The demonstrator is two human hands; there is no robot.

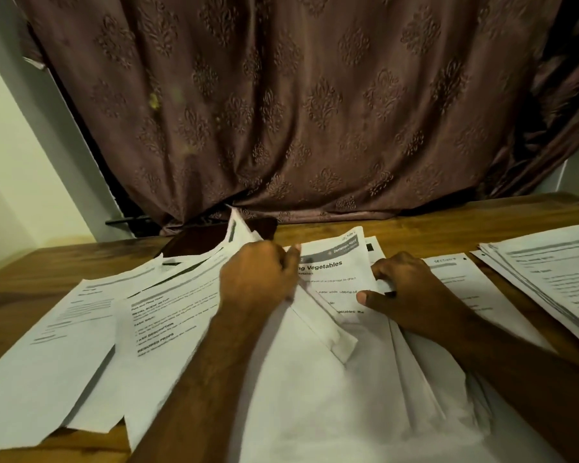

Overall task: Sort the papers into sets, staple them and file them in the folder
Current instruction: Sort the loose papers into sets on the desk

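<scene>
Papers spread across most of the desk — loose overlapping sheets from the left edge to the right edge, thickest in a pile at the near middle.

Left hand on the middle pile, fingers curled round a lifted bunch of sheets, far ends fanned up toward the far edge. Thumb tip pointing right, just beside the printed page.

Right hand just right of it, thumb and fingertips pinching the right margin of the "Vegetables" page — paper crumpled at the pinch. Page tilted, header strip toward the far edge, text partly readable, rest blurred.

Folded blank sheet lying diagonally between the two forearms, on top of the pile.

Left side: two printed sheets overlapping, near corners hanging toward the near-left corner of the desk. Headings "TASK DESCRIPTION" and "REQUIRED PROPS" legible on the inner one.

Right edge: separate neat stack, well apart from the hands, one more single sheet between it and the right hand.

Dark flat object at the far edge under the lifted sheets — cannot tell what.

Brown patterned curtain hanging behind the desk, hem touching the far edge.
</scene>
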